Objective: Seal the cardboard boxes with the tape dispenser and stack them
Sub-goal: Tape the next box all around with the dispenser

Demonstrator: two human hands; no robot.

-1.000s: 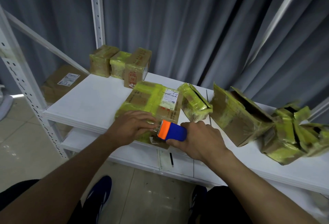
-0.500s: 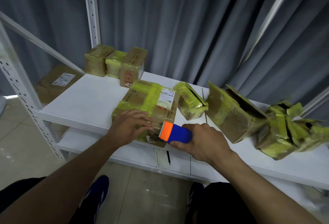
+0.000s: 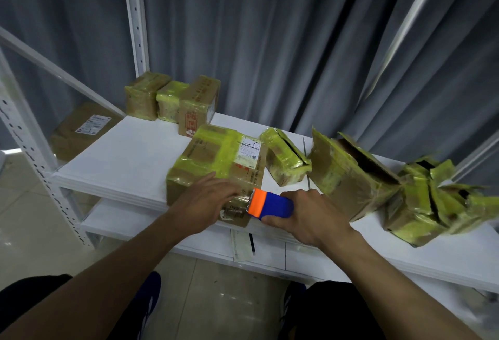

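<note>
A cardboard box (image 3: 216, 156) wrapped in yellow tape, with a white label on top, lies at the front edge of the white shelf (image 3: 127, 161). My left hand (image 3: 205, 204) presses flat on its near end, fingers straight. My right hand (image 3: 310, 215) grips a blue and orange tape dispenser (image 3: 270, 203), whose toothed orange end meets the box's near right corner. A strip of clear tape runs from the dispenser under my left fingers.
Three sealed boxes (image 3: 172, 102) stand side by side at the back left. A small box (image 3: 283, 158), an open-flapped box (image 3: 348, 172) and crumpled open boxes (image 3: 437, 199) lie to the right. A flat parcel (image 3: 81, 129) sits behind the rack post (image 3: 24, 134). Grey curtains hang behind.
My left fingers have straightened and slid right along the tape toward the dispenser. The dispenser stays at the box's near corner.
</note>
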